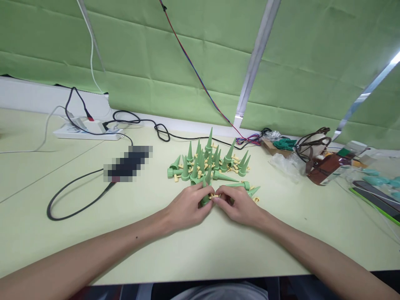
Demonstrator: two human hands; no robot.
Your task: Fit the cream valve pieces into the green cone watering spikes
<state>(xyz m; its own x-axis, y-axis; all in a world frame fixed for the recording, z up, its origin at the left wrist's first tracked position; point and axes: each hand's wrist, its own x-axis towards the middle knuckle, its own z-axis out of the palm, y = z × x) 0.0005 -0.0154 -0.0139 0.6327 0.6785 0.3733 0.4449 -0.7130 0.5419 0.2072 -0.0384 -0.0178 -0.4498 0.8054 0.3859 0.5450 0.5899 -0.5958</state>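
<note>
My left hand [189, 208] is closed around a green plastic watering spike [205, 198], which stands point up near the front of a cluster. Facing it, my right hand [240, 205] pinches a small yellow valve [215, 196] against the spike's side. The fingertips of both hands nearly meet there, and whether the valve sits in the spike is hidden. Just beyond the hands, several more green spikes [185, 168] stand or lie in a heap, with small yellow valves [176, 178] scattered among them. A spike lying on its side [245, 185] is close behind my right hand.
To the left are a blurred dark device [128, 163] on a looped black cable and a white power strip [89, 131]. At the right lie a brown bottle [326, 170], clear plastic bags [286, 166] and a phone-like slab [378, 200] with a green edge. A green curtain [203, 62] hangs behind the table.
</note>
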